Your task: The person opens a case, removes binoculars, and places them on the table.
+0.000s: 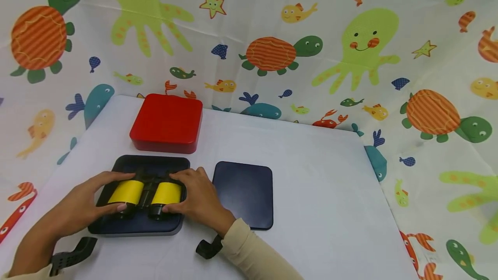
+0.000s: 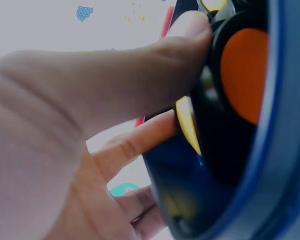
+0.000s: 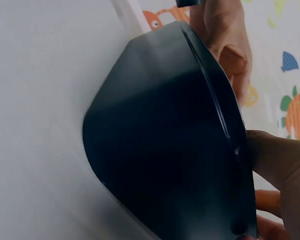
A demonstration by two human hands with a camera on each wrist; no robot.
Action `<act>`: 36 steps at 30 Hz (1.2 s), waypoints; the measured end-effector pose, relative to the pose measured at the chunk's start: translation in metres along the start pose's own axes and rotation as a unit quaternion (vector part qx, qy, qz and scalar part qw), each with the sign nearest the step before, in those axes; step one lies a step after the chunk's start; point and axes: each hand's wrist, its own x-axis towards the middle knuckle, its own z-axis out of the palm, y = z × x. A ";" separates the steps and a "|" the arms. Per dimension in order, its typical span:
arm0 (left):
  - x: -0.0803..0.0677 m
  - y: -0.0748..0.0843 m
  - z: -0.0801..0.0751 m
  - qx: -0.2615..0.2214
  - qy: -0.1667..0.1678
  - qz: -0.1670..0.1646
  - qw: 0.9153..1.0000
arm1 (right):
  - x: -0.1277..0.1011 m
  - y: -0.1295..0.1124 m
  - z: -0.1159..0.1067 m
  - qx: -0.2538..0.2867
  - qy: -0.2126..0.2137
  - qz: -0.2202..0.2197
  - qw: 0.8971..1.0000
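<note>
**Two-Hand Hold on Binoculars in Open Case**

The left hand [image 1: 87, 204] curls its grip round the left yellow barrel of the binoculars [image 1: 145, 195]; the left wrist view shows the thumb pressed at the rim of an orange lens. The binoculars lie inside the dark case tray [image 1: 132, 226], near the front left of the white surface [image 1: 319, 193]. The right hand [image 1: 198, 202] curls its grip round the right barrel, thumb at the near end. A red box [image 1: 167, 122] sits just behind the tray; a dark flat lid [image 1: 243, 193] lies just beside it to the right. Judged from this hold, both barrels should be handled evenly and kept level, with fingertips off the lenses.
</note>
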 end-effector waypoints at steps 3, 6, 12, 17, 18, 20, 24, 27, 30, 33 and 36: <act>-0.001 0.000 -0.002 0.017 -0.001 -0.003 1.000 | 0.003 0.001 -0.002 -0.017 -0.012 0.001 1.000; -0.001 0.001 -0.003 0.028 -0.001 -0.004 1.000 | 0.006 0.002 -0.005 -0.031 -0.028 0.007 0.999; 0.001 0.001 -0.004 0.043 -0.003 0.005 0.999 | 0.010 0.003 -0.010 -0.043 -0.050 0.011 0.998; 0.000 0.000 -0.006 0.044 -0.018 0.024 0.999 | 0.013 0.004 -0.012 -0.056 -0.066 0.004 0.996; 0.000 0.000 -0.006 0.045 -0.022 0.024 0.998 | 0.013 0.005 -0.013 -0.056 -0.068 0.005 0.996; 0.001 0.001 -0.006 0.049 -0.027 0.022 0.998 | 0.014 0.005 -0.013 -0.058 -0.072 0.007 0.996; 0.004 0.003 -0.005 0.067 -0.026 0.011 0.997 | 0.015 0.005 -0.014 -0.064 -0.077 0.008 0.995; 0.005 0.007 -0.004 0.082 -0.021 0.005 0.996 | 0.016 0.005 -0.014 -0.062 -0.076 0.006 0.995; 0.003 0.011 -0.003 0.094 -0.019 -0.003 0.995 | 0.015 0.006 -0.012 -0.052 -0.070 0.003 0.996; -0.001 0.015 -0.004 0.106 -0.010 -0.011 0.994 | 0.014 0.007 -0.011 -0.044 -0.058 -0.007 0.997; -0.006 0.020 -0.007 0.118 0.012 -0.007 0.993 | 0.013 0.008 -0.013 -0.033 -0.038 -0.022 0.998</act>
